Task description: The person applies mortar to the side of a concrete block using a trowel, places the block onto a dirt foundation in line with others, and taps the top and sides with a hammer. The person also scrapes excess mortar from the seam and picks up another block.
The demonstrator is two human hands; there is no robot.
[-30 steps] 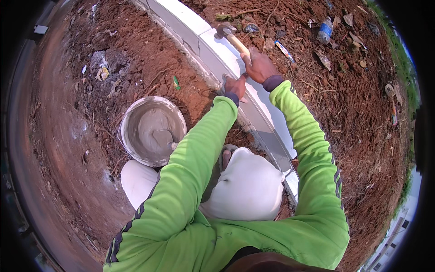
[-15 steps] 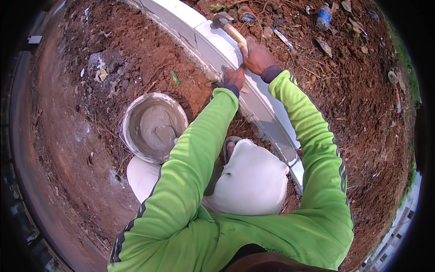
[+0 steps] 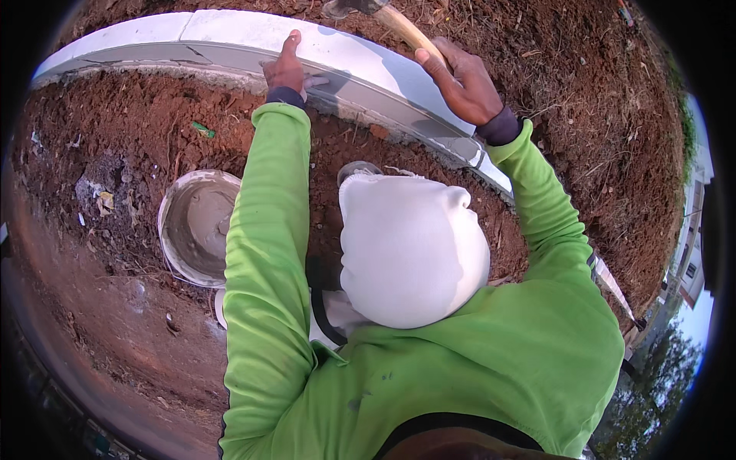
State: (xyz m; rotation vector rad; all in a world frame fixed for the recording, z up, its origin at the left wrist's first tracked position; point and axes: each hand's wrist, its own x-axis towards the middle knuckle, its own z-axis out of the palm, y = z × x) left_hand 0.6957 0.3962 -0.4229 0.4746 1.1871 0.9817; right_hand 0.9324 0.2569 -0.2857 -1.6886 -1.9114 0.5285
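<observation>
A row of white-topped concrete kerb blocks point(image 3: 360, 55) curves across the far side, with a grey near face. My left hand point(image 3: 285, 70) is open against that kerb. Its thumb points up over the top edge and its other fingers lie along the near face, partly in shade. My right hand point(image 3: 469, 86) is closed round the wooden handle of a hammer point(image 3: 406, 31), held above the far edge of the kerb. The hammer's dark metal head is at the top rim of the picture, partly cut off.
Left of my left forearm stands a bucket point(image 3: 170, 247) of wet grey mortar. Reddish loose soil point(image 3: 123, 284) lies on both sides of the kerb, with a green wrapper point(image 3: 202, 130) and other litter. My bent knee point(image 3: 414, 245), in white trousers, is close to the kerb.
My view has turned, so the kerb now runs more crosswise. My hands have moved apart: the left lies farther left along the kerb, while the right still grips the hammer.
</observation>
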